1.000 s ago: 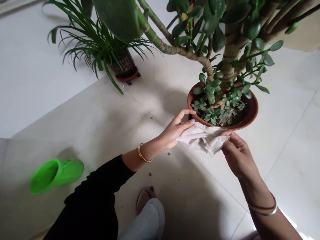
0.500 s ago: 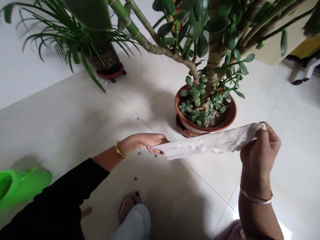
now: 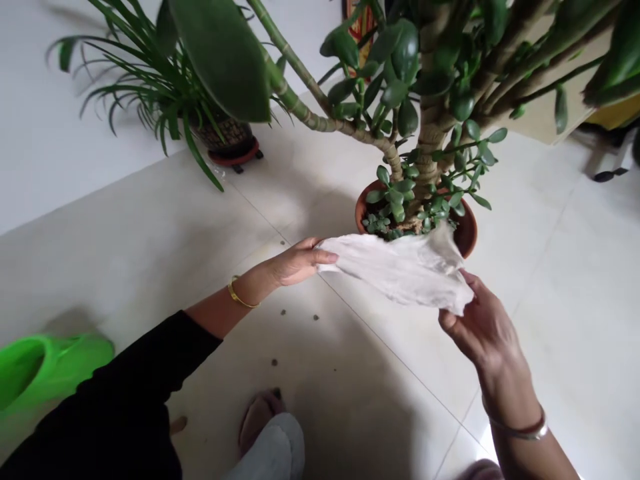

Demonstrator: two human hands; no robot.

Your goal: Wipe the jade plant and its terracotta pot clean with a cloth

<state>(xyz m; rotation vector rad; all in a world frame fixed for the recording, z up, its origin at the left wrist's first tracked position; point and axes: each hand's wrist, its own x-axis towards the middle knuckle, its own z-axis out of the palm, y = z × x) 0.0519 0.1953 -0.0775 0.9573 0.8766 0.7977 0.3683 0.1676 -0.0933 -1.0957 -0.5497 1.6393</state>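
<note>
- The room is dimly lit overall; the floor (image 3: pixel 560 320) is left paler toward the right, and a small patch at the lower right is burned to white by glare.
- A broad, soft-edged shadow is thrown across the lower middle; fainter ones are cast beside the brown pot (image 3: pixel 467 230) and behind the green bucket (image 3: pixel 70 363).
- Most detail is swallowed in the black sleeve (image 3: pixel 125 380); small highlights are caught on glossy leaves (image 3: pixel 407 50).
- The cloth (image 3: pixel 390 267) is slightly smeared; the large near leaf (image 3: pixel 220 60) is rendered soft; the bucket is stretched at the left edge.
</note>
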